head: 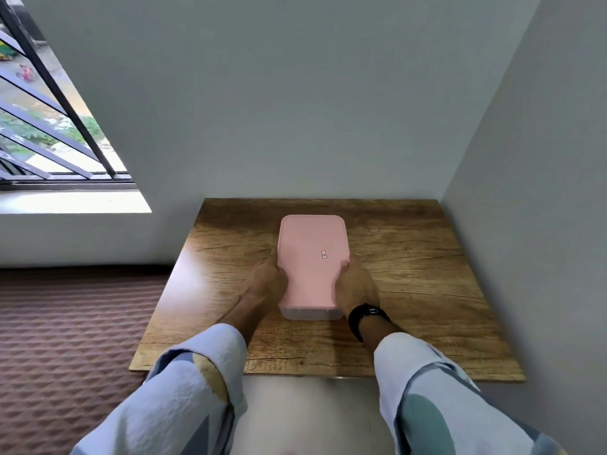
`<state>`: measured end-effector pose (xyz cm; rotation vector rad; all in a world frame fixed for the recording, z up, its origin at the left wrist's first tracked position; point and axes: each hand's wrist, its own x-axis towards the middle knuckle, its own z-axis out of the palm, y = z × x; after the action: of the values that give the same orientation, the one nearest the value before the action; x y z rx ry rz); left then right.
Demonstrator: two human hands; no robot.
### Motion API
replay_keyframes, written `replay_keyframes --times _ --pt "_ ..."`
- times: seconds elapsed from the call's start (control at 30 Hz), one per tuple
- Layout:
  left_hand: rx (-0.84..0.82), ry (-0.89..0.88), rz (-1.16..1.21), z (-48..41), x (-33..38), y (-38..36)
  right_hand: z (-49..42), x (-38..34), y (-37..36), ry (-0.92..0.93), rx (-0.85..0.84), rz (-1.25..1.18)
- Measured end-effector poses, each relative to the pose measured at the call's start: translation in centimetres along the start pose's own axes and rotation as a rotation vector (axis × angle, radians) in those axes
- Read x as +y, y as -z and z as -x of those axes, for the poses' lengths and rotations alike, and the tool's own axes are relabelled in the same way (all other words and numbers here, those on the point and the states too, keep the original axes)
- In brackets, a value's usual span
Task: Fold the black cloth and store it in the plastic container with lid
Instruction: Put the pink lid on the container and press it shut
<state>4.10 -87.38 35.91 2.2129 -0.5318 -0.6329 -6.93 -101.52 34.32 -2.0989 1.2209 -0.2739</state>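
Daylight from window [49, 126] at left; table [410, 257] glare; edges warped, perhaps slightly soft.

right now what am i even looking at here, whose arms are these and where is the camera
There is no machine here. The single picture comes from a wide-angle camera worn on a person's head, looking forward and down, so the arms in pale blue patterned sleeves belong to the wearer.

A square brown wood-grain table stands in a corner of grey walls, with a barred window to the left. On it rests a clear plastic container closed with a flat pink lid.

The left hand and the right hand, with a black watch on its wrist, grip the long sides of the box, fingers curled at the lid's edges. The black cloth is not visible.
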Motion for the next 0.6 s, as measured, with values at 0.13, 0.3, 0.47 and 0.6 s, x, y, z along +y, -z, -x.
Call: replay_keyframes --times 0.13,0.3,0.47,0.6 --pt "-0.025 -0.011 -0.204 -2.1 0.4 0.7 -0.7 0.6 -0.1 0.050 -0.038 0.052" --pt "0.030 -0.082 -0.456 -6.1 2.7 1.3 -1.0 0.8 -0.3 0.053 -0.062 0.122" --pt "0.081 -0.102 -0.546 -7.3 2.1 0.4 -2.8 -0.2 0.3 0.145 -0.034 0.258" --pt "0.101 -0.100 -0.573 -8.0 1.7 0.2 -5.2 -2.1 -0.2 0.167 -0.028 0.271"
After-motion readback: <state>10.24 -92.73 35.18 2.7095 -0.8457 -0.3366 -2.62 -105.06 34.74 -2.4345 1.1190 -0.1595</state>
